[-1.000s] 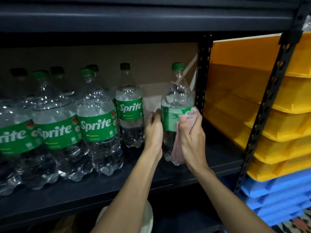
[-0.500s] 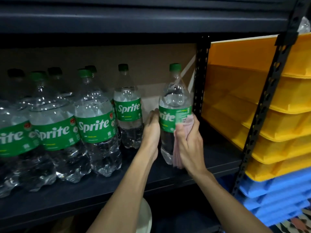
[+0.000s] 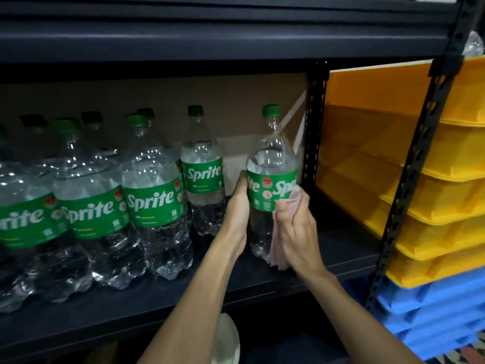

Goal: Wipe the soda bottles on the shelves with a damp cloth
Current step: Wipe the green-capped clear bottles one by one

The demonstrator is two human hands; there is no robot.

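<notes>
Dim storage bay. Dark metal shelf board (image 3: 157,306) underfoot of everything, a second dark shelf board (image 3: 183,35) close overhead, plain brown cardboard backing (image 3: 157,95) behind. Black perforated upright post (image 3: 313,127) closing the bay on the right. Beyond it, stacked yellow plastic trays (image 3: 446,200) over stacked blue plastic trays (image 3: 433,311). Pale rounded object (image 3: 225,340) below the board, partly hidden by a forearm.

Along the left and middle of the board, a crowded row of clear plastic Sprite bottles with green labels and caps (image 3: 154,200), upright, more than one rank deep.

Apart from that row, at the right end near the post: one clear plastic Sprite bottle with a green cap (image 3: 270,158), upright, base on or just above the board; cannot tell which. Clear liquid up to about the top of the green label, logo wrapping out of sight at both edges.

Left grip (image 3: 237,206) curled round the bottle's left side at label height. Right grip (image 3: 296,232) closed on a folded pink cloth (image 3: 278,253), pressing it against the bottle's right side, from the label down towards the base.
</notes>
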